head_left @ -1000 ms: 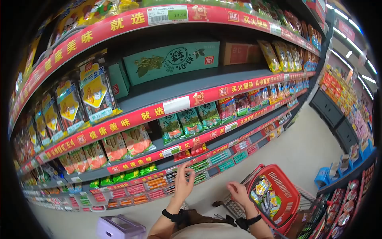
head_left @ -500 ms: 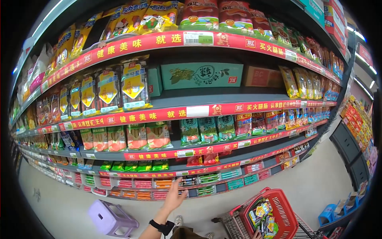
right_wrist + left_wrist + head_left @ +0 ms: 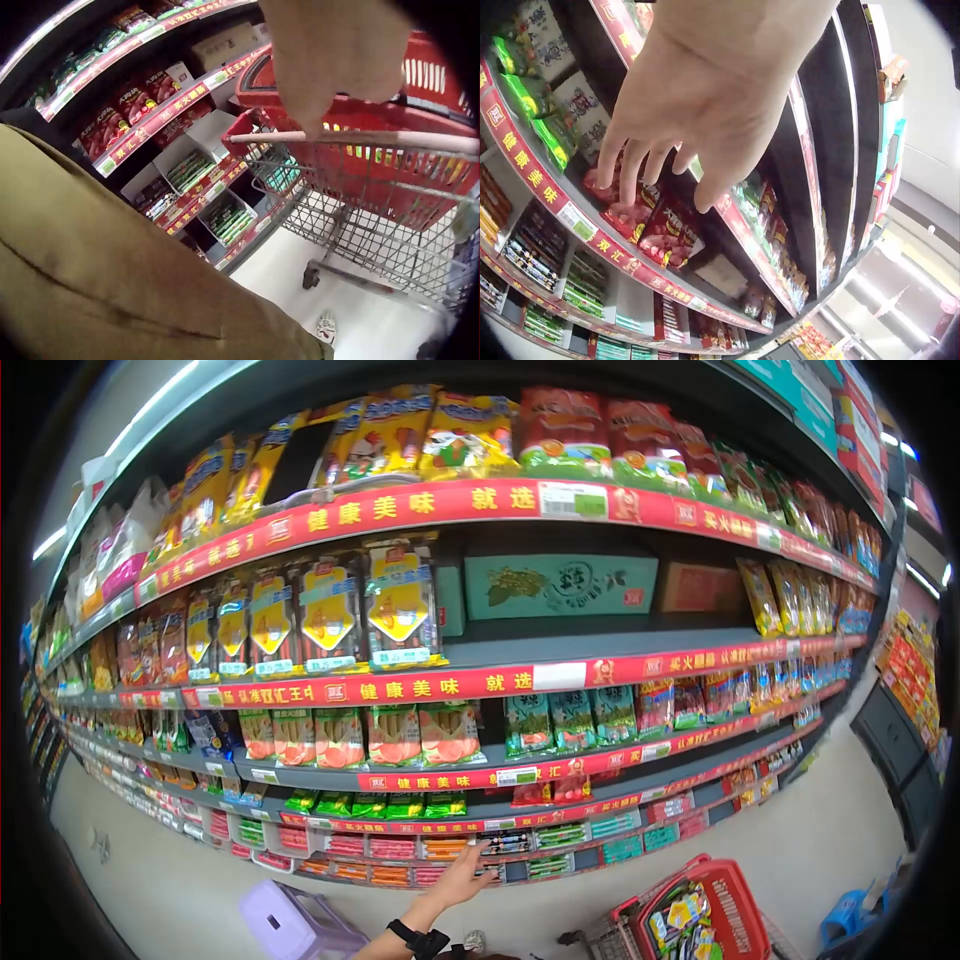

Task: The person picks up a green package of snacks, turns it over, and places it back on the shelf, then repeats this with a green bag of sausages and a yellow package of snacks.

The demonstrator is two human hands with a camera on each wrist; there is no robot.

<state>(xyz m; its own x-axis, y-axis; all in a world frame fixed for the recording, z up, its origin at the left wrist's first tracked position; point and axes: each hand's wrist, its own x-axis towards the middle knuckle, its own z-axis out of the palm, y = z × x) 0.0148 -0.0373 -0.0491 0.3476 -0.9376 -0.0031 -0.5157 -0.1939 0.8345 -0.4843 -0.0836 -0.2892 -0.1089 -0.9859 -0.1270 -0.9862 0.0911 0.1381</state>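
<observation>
My left hand (image 3: 465, 878) reaches forward at the lower shelves, its fingers loosely spread and holding nothing. In the left wrist view, red snack packets (image 3: 671, 240) lie on a shelf just beyond its fingertips. In the right wrist view, my right hand (image 3: 337, 52) is at the pale handle (image 3: 420, 140) of a shopping cart, with the thumb side low against the bar. Its fingers are out of sight, so I cannot tell if they curl round the handle. A red basket (image 3: 735, 905) sits in the cart, with several shiny packets (image 3: 685, 920) inside.
Long shelves carry bagged sausages (image 3: 405, 600), yellow snack bags (image 3: 470, 435) and a teal carton (image 3: 560, 585). Green packets (image 3: 395, 803) line a lower level. A lilac stool (image 3: 285, 920) stands on the floor at left. Another display (image 3: 910, 670) is at far right.
The view has turned left and tilted, so the shelves appear further right and lower. My right hand went from raised beside the cart to out of the head view. My left hand stays extended.
</observation>
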